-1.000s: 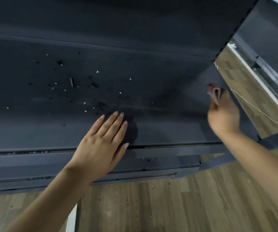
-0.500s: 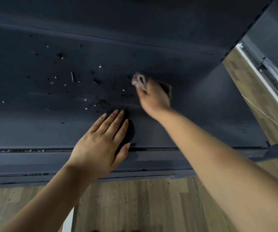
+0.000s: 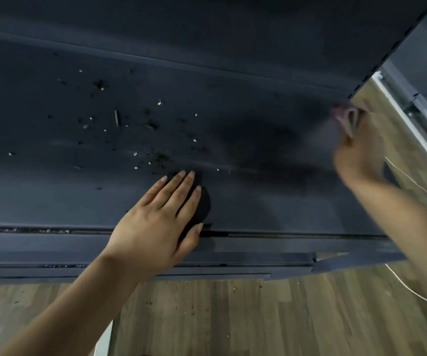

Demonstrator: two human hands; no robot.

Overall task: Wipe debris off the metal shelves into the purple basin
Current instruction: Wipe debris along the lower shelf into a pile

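dark metal shelf (image 3: 233, 104) above wooden floor (image 3: 258, 317), debris-strewn.

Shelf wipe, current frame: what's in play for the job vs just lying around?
In play:
- metal shelf
- debris scattered on it
- cloth, gripped by right hand at the shelf's right end
- left hand, flat on the shelf's front

Lying about:
- thin cord on wood floor
- crumbs on floor

Purple basin: not visible.

I saw no words, numbers, labels or signs to read anywhere, not on the dark blue-grey metal shelf (image 3: 233, 124) and not on the brown wooden plank floor (image 3: 258, 317).
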